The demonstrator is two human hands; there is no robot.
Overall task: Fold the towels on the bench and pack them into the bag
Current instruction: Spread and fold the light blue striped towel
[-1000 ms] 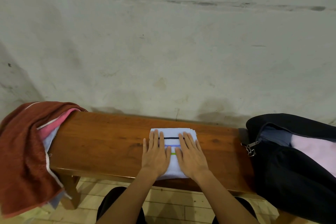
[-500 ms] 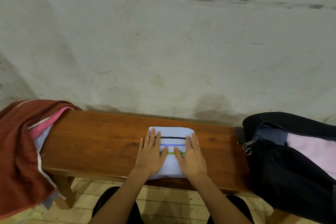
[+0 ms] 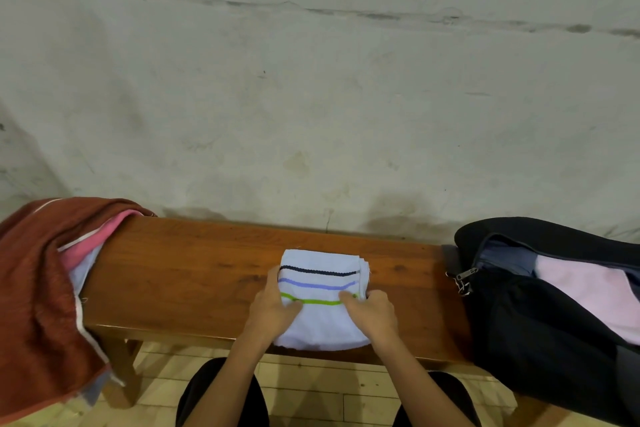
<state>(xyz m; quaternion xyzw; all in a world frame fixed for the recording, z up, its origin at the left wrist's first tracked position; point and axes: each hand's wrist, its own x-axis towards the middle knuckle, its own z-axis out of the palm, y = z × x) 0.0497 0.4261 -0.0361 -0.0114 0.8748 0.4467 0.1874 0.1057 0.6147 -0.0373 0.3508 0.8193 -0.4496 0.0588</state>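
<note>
Towel, folded [image 3: 322,302], white with three stripes (dark navy, blue, green), lies mid-bench on the wooden bench [image 3: 180,274], near edge of it just at the bench front edge. Head view only. Left hand [image 3: 272,314] grips the towel's left side: thumb lies on top by the green stripe, fingers curl round the left edge and go under, tips hidden. Right hand [image 3: 372,314] grips the right side the same way: thumb on top pointing inward at the green stripe, fingers wrapped round the right edge where the stacked layers show. Both hands closed on the cloth, not flat. Cannot tell if the towel is lifted or resting on the wood. Bag [image 3: 540,322], black, sits on the right end of the bench, zip open, metal zip pulls hanging at its left end toward the towel; well apart from the hands. Inside the opening a pink towel [image 3: 588,291] lies flat, with blue-grey lining or cloth beside it at the left. Left end of the bench: heap of unfolded towels, a rust-red towel [image 3: 38,288] on top draping down past the seat, a pink one [image 3: 93,243] and a pale blue one [image 3: 81,270] peeking out under it. Stained plaster wall [image 3: 311,97] behind the bench. Person's dark-clad knees at the bottom edge, wood-look floor [image 3: 325,399] between.
</note>
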